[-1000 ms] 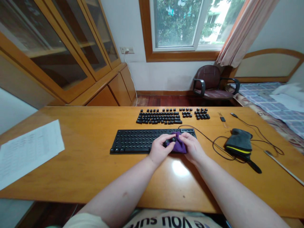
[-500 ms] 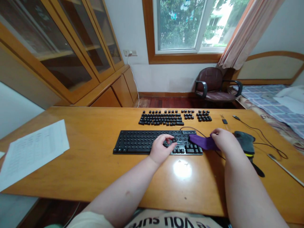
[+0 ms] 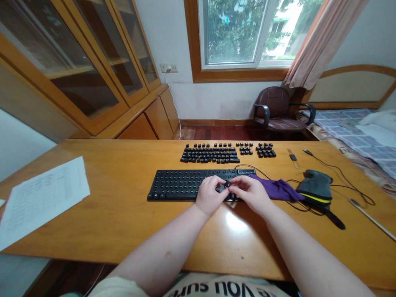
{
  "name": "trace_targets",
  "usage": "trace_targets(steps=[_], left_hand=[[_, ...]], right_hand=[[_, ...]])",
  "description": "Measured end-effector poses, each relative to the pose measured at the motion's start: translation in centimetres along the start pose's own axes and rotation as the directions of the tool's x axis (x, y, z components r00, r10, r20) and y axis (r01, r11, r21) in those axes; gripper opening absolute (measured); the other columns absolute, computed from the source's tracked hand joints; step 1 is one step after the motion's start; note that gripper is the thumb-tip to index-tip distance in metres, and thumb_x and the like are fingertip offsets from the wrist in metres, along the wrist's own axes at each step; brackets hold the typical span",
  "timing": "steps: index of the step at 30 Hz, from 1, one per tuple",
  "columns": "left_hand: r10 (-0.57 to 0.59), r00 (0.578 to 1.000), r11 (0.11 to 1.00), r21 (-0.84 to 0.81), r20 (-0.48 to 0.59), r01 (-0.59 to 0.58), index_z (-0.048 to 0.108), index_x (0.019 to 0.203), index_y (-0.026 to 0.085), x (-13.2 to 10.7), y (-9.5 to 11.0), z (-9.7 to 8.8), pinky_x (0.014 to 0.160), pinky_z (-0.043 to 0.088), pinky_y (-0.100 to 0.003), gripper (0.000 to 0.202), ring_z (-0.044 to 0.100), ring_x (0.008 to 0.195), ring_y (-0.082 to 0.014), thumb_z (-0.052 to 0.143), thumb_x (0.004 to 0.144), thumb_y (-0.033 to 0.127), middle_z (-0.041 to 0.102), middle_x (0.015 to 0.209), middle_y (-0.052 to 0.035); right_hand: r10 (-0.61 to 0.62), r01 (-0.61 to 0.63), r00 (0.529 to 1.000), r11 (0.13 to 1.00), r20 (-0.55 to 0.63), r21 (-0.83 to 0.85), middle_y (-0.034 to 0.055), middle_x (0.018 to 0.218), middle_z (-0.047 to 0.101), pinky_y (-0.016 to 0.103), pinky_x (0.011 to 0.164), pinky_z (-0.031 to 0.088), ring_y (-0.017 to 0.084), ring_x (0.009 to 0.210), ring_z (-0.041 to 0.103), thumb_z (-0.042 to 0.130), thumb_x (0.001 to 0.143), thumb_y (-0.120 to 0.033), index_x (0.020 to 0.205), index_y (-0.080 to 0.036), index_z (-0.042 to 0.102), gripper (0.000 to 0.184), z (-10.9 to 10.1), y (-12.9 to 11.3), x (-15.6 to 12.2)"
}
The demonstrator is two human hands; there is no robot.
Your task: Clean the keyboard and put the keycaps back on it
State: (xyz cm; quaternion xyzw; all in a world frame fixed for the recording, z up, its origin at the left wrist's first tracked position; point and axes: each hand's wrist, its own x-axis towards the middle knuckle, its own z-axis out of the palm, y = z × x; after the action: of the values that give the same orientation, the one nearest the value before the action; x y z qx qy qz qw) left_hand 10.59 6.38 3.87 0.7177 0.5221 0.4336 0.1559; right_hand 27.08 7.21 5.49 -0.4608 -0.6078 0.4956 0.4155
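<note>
A black keyboard (image 3: 176, 183) lies on the wooden desk, most of its keycaps off and the switch stems bare. Over its right part, my left hand (image 3: 210, 192) is closed, thumb and index finger pinching a small black keycap (image 3: 227, 184). From the other side my right hand (image 3: 252, 193) meets it, fingertips closed on the same keycap. A purple cloth (image 3: 276, 189) lies loose beside my right hand, partly over the keyboard's right end, which the hand also hides. Behind the keyboard, the removed keycaps (image 3: 210, 155) stand in keyboard order.
To the right are a grey-and-black brush (image 3: 317, 187) with a yellow stripe, a keycap puller (image 3: 293, 157), a cable with a USB plug (image 3: 307, 152) and a thin white stick (image 3: 373, 219). Paper sheets (image 3: 49, 198) lie at the left. A chair (image 3: 274, 109) stands beyond the desk.
My right hand has let go of the purple cloth and moved left to the keycap at my left hand. The cloth now lies on the desk and keyboard. My left hand has barely moved.
</note>
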Motion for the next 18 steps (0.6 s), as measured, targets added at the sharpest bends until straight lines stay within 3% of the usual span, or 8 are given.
trace_targets(steps=[3, 7, 11, 14, 18], left_hand=[[0.005, 0.999, 1.0, 0.024, 0.046, -0.006, 0.058, 0.075, 0.019, 0.1, -0.1, 0.1, 0.068, 0.045, -0.03, 0.011, 0.056, 0.07, -0.0166, 0.067, 0.07, 0.022, 0.06, 0.07, -0.0005], [0.015, 0.996, 0.999, -0.032, 0.093, -0.012, 0.061, 0.086, 0.02, 0.2, 0.0, -0.1, 0.071, 0.046, -0.03, 0.019, 0.057, 0.07, -0.0159, 0.069, 0.071, 0.028, 0.062, 0.075, -0.0005], [0.118, 0.981, 0.99, -0.097, 0.152, -0.104, 0.059, 0.111, 0.022, 0.5, 0.1, -0.5, 0.08, 0.047, -0.034, 0.034, 0.06, 0.081, -0.0179, 0.064, 0.078, 0.029, 0.067, 0.09, -0.0036], [0.174, 0.971, 0.98, -0.123, 0.162, -0.155, 0.062, 0.108, 0.024, 0.7, -0.1, -0.8, 0.084, 0.046, -0.035, 0.024, 0.06, 0.09, -0.0185, 0.054, 0.085, 0.027, 0.068, 0.095, -0.0046], [0.172, 0.977, 0.976, -0.157, 0.127, -0.152, 0.065, 0.101, 0.023, 0.9, -0.3, -0.9, 0.086, 0.047, -0.035, 0.02, 0.06, 0.093, -0.018, 0.055, 0.084, 0.025, 0.067, 0.096, -0.0053]], right_hand=[[0.074, -0.074, 0.997, 0.987, 0.006, 0.14, 0.0021, 0.069, 0.068, 0.029, 0.057, 0.047, 0.016, 0.06, 0.059, 0.076, 0.06, -0.029, 0.079, -0.02, 0.069, 0.022, 0.2, 0.4, 0.2], [0.126, -0.123, 0.992, 0.98, -0.004, 0.158, 0.0008, 0.064, 0.066, 0.027, 0.052, 0.045, 0.013, 0.052, 0.055, 0.076, 0.06, -0.029, 0.075, -0.019, 0.068, 0.02, -0.2, -0.1, 0.4], [0.09, -0.09, 0.996, 0.992, 0.012, 0.086, 0.0013, 0.067, 0.066, 0.026, 0.05, 0.043, 0.012, 0.052, 0.053, 0.073, 0.064, -0.032, 0.078, -0.019, 0.069, 0.02, -1.2, -0.3, 0.6], [0.057, -0.057, 0.998, 0.998, 0.036, -0.004, 0.0007, 0.065, 0.065, 0.026, 0.051, 0.042, 0.012, 0.053, 0.052, 0.07, 0.068, -0.033, 0.08, -0.019, 0.071, 0.019, -1.8, 0.0, 0.7], [0.023, -0.016, 0.998, 0.994, 0.062, -0.112, 0.0012, 0.065, 0.065, 0.027, 0.052, 0.043, 0.013, 0.053, 0.052, 0.065, 0.073, -0.036, 0.084, -0.02, 0.072, 0.021, -2.0, 0.1, 0.6]])
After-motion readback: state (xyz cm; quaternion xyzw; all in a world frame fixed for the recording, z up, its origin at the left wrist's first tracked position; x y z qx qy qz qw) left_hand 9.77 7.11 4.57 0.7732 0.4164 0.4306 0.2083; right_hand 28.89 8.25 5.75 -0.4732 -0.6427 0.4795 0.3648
